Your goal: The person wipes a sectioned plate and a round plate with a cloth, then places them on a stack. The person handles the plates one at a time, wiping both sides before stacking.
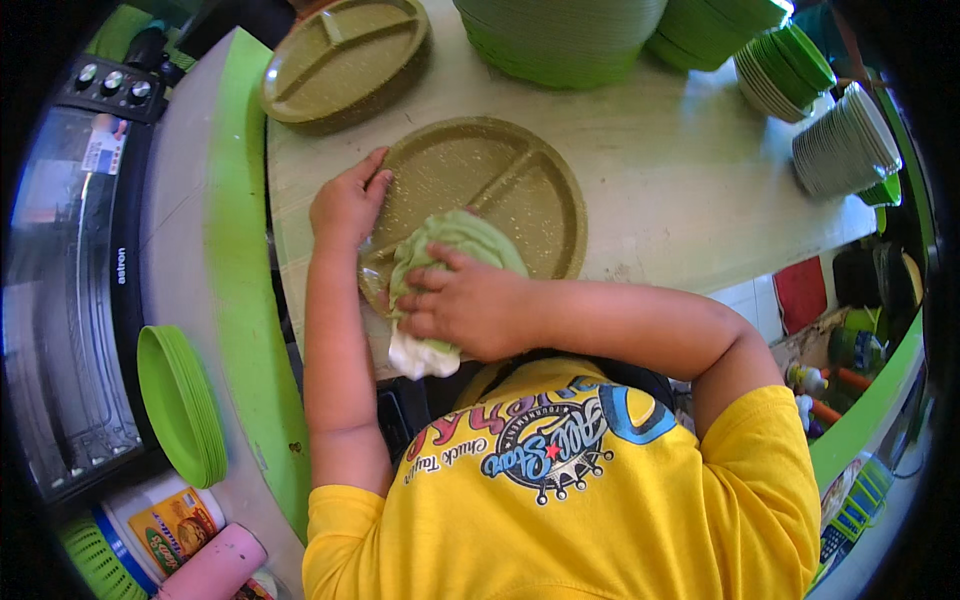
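A speckled olive-brown divided plate lies on the table in front of me. My left hand grips its left rim, the thumb over the edge. Under my right hand is a bunched green cloth, pressed against the near part of the plate, with the fingers spread over it. A white end of cloth hangs past the table's near edge. The cloth hides the plate's near side and part of its dividers.
More divided plates sit at the back left. Tall stacks of green dishes and bowls line the far side and right. At left, a toaster oven stands beyond a ledge holding stacked green plates.
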`<state>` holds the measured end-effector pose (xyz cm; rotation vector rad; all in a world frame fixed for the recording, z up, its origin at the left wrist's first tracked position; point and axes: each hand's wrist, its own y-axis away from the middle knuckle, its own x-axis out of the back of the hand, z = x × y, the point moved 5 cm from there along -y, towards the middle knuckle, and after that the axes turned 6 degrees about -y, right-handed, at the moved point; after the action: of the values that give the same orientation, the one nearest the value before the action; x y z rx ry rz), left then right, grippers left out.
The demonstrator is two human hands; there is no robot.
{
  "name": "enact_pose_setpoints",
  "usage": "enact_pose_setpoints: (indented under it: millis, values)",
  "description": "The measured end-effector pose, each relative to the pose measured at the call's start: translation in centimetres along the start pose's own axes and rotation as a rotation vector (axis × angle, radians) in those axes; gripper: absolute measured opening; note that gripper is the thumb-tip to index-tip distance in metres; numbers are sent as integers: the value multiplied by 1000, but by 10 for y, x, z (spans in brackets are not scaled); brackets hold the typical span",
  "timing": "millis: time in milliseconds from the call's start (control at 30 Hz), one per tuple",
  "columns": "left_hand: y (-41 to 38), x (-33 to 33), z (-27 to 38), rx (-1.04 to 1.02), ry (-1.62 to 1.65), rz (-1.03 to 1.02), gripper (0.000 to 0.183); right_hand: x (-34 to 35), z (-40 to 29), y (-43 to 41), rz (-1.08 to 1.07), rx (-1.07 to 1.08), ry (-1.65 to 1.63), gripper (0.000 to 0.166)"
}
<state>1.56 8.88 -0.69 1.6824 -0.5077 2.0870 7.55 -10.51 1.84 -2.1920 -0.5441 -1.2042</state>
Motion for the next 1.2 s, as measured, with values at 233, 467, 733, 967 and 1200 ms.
enact_pose_setpoints:
  millis: [233,467,733,967,1200]
  values:
    - [-1,4,7,-27,49,-33,38,46,-5,75,-25,-182,-156,38]
    - [-4,2,3,-6,33,-41,41,72,61,87,115,-519,65,46]
    - [1,5,12,59,-18,-14,39,56,48,68,88,-319,-4,46]
    - [-2,3,11,9,-57,-43,40,82,46,90,-202,-296,34,39]
    - [-1,4,9,-14,-32,-42,40,140,69,79,83,-367,433,40]
